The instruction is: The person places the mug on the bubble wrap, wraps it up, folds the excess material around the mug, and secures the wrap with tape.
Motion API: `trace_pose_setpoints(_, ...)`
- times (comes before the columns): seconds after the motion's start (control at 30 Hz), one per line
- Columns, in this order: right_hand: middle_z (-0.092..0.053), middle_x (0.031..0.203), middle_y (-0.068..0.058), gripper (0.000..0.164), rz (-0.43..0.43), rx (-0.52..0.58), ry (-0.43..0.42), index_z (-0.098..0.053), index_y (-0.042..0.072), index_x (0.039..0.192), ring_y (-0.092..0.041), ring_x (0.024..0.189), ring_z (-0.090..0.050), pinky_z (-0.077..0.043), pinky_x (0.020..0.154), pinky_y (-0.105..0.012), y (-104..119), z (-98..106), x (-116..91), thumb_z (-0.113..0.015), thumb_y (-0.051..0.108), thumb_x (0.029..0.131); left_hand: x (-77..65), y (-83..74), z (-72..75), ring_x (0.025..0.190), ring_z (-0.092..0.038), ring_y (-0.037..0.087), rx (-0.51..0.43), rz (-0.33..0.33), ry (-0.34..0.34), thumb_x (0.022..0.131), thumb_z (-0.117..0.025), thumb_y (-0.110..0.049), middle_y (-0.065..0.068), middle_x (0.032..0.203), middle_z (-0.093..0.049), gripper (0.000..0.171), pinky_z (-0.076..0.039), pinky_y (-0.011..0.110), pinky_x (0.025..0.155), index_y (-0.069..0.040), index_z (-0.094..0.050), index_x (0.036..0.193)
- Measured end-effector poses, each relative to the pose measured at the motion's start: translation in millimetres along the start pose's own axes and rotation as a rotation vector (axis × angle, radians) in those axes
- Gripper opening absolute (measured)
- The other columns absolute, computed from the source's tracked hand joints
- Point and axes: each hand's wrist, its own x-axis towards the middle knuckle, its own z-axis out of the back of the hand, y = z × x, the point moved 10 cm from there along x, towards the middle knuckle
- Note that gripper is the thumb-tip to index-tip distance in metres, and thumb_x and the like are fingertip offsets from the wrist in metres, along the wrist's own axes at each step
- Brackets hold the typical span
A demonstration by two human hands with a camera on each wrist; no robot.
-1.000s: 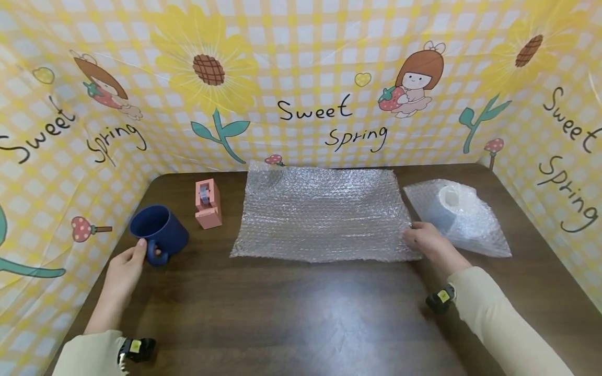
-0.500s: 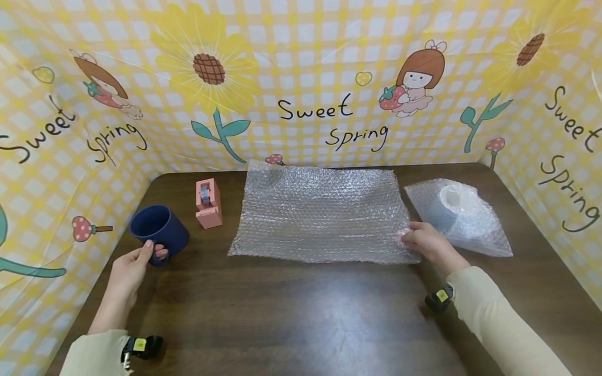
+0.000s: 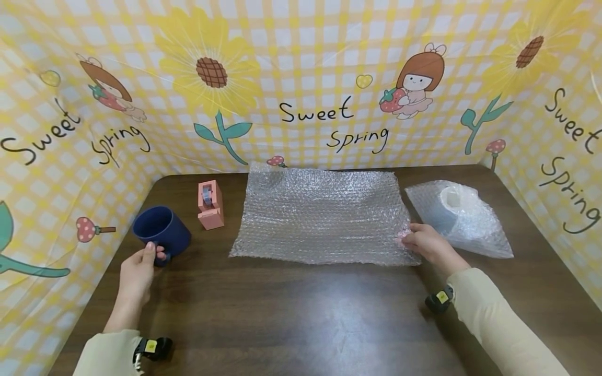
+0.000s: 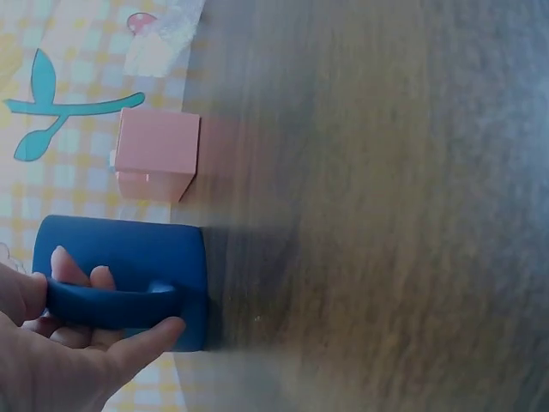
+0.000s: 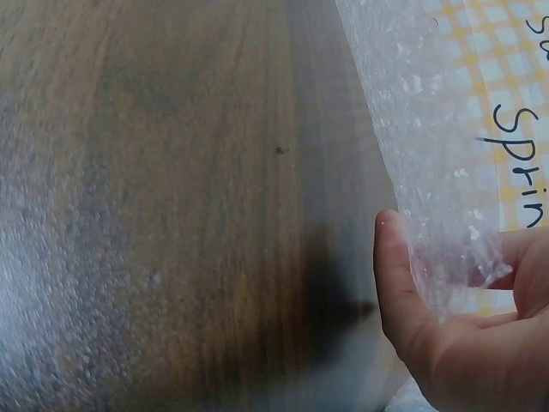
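Observation:
At the left of the table stands a dark blue mug [image 3: 162, 230], upright with its handle [image 4: 111, 305] toward me. My left hand [image 3: 136, 274] grips that handle, its fingers passed through the loop and the thumb on top. A sheet of bubble wrap [image 3: 320, 216] lies spread in the middle of the table. At its right edge my right hand [image 3: 430, 245] pinches the sheet between thumb and fingers. In the right wrist view the wrap's edge [image 5: 420, 172] runs between the thumb and the fingers.
A pink tape dispenser [image 3: 210, 206] stands between the mug and the wrap. To the right of the sheet lies a bubble-wrapped bundle [image 3: 479, 219] with a pale, cup-like item inside. A yellow checked cloth [image 3: 320, 68] encloses the back and sides of the brown table [image 3: 282, 313].
My left fingers have gone through the mug's handle and curled round it; earlier only the thumb showed against it. My right hand keeps its place at the wrap's edge.

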Motion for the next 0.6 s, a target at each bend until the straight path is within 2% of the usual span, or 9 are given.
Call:
trace_pose_setpoints(0.1,-0.055,0.106,-0.011,0.061,0.002,-0.002,0.002,-0.006,-0.027,0.139,0.006,0.078,-0.056,-0.049,0.074,-0.01,1,0,-2,-0.041,-0.009,0.091,-1.5,2.6,1.3,0.072,-0.054,-0.013,-0.105,0.024,-0.023,0.1,-0.035,-0.042,-0.02,0.069,-0.058,0.035,-0.05,0.008,0.065,-0.024,-0.061,0.082)
trace_pose_setpoints(0.27,-0.051,0.116,-0.02,0.062,-0.003,-0.016,0.012,-0.004,-0.026,0.139,0.007,0.079,-0.056,-0.049,0.075,-0.011,-1,-1,-1,-0.04,-0.009,0.092,-7.9,0.4,5.1,0.071,-0.057,-0.007,-0.271,0.051,-0.046,0.098,-0.04,-0.041,-0.017,0.07,-0.06,0.036,-0.052,0.011,0.063,-0.025,-0.063,0.075)
trace_pose_setpoints(0.4,-0.049,0.12,-0.022,0.061,-0.008,-0.034,0.012,-0.006,-0.026,0.14,0.007,0.08,-0.056,-0.049,0.075,-0.011,-3,-1,0,-0.04,-0.009,0.092,-13.9,-10.6,9.8,0.068,-0.058,-0.006,-0.299,0.033,-0.067,0.098,-0.041,-0.04,-0.015,0.067,-0.06,0.037,-0.052,0.011,0.063,-0.025,-0.063,0.072)
trace_pose_setpoints(0.6,-0.052,0.115,-0.016,0.06,-0.012,-0.04,0.011,-0.008,-0.024,0.14,0.007,0.08,-0.056,-0.049,0.076,-0.011,1,-3,-1,-0.04,-0.007,0.093,-25.7,-35.6,11.3,0.067,-0.057,-0.007,-0.308,-0.023,-0.099,0.099,-0.041,-0.038,-0.016,0.067,-0.058,0.036,-0.05,0.008,0.063,-0.024,-0.063,0.073)
